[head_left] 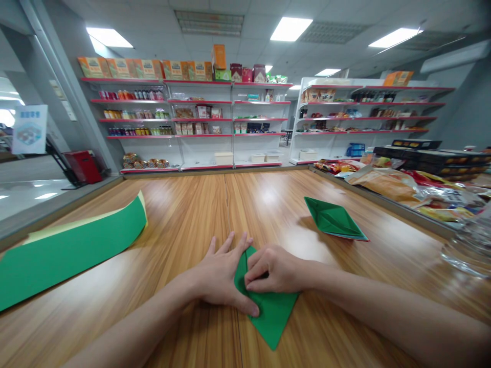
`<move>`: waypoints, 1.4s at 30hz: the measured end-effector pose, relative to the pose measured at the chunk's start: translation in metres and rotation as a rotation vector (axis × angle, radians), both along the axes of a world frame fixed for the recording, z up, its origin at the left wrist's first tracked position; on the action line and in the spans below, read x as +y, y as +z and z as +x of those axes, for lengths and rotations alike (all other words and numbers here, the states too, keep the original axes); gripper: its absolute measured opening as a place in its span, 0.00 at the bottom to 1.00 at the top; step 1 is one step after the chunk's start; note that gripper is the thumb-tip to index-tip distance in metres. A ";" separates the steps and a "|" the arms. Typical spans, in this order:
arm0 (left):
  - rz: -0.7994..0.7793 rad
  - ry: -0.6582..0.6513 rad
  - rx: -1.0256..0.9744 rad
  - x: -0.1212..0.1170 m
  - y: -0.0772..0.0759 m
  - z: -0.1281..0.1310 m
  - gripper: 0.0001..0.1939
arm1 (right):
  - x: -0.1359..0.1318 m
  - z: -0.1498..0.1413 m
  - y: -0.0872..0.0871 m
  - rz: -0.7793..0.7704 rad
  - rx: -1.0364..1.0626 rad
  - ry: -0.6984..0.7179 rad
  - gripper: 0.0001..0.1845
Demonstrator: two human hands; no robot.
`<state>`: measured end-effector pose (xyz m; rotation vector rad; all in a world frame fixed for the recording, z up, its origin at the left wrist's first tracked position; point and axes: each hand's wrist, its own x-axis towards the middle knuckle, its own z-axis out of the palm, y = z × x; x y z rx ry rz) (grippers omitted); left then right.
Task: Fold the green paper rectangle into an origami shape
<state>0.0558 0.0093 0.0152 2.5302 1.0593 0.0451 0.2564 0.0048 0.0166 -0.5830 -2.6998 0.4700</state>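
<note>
A folded sheet of green paper (273, 319) lies flat on the wooden table in front of me, one corner pointing towards me. My left hand (220, 273) is open and rests flat across its left edge, fingers spread and partly on the tabletop, thumb on the paper. Over the upper right part of the sheet, my right hand (274, 268) is closed, thumb and curled forefinger pressed together at the paper near a crease. Both hands cover much of the sheet's middle.
Folded green paper pieces (335, 220) sit stacked at the right. A stack of long green and yellow sheets (76, 250) curls up at the left. A clear container (470, 250) stands at the right edge, near snack packets (387, 184). Stocked shelves (199, 102) line the back.
</note>
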 end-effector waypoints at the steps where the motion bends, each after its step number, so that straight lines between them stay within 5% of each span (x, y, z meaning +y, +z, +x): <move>1: -0.002 -0.002 0.001 0.000 0.000 0.000 0.66 | -0.002 -0.001 0.000 -0.007 -0.005 0.010 0.07; 10: -0.032 -0.090 0.047 0.005 0.004 -0.005 0.69 | -0.011 -0.005 -0.001 -0.033 -0.033 0.064 0.09; 16: -0.014 -0.066 -0.034 0.002 0.001 -0.008 0.37 | -0.013 -0.003 -0.006 -0.056 -0.026 0.075 0.08; 20: 0.023 -0.015 -0.032 -0.004 0.000 -0.005 0.32 | -0.018 -0.007 -0.005 -0.095 0.040 0.153 0.09; 24: 0.096 -0.014 -0.021 -0.006 0.001 -0.002 0.33 | -0.019 -0.010 -0.005 -0.254 0.178 0.220 0.14; 27: 0.132 0.004 -0.031 -0.004 0.000 -0.003 0.36 | -0.008 -0.004 -0.005 -0.333 0.311 0.094 0.13; 30: 0.158 0.069 -0.070 0.000 -0.005 -0.007 0.41 | 0.011 0.007 -0.004 -0.213 0.330 -0.122 0.10; 35: 0.209 0.241 -0.169 0.009 -0.018 -0.013 0.50 | 0.023 0.012 0.001 0.044 0.024 -0.090 0.28; 37: 0.256 0.271 -0.236 0.011 -0.019 -0.014 0.44 | 0.019 0.010 0.003 0.081 -0.051 -0.120 0.28; 42: 0.395 0.251 -0.406 0.008 -0.008 -0.013 0.11 | 0.012 0.006 0.005 0.182 -0.138 -0.355 0.24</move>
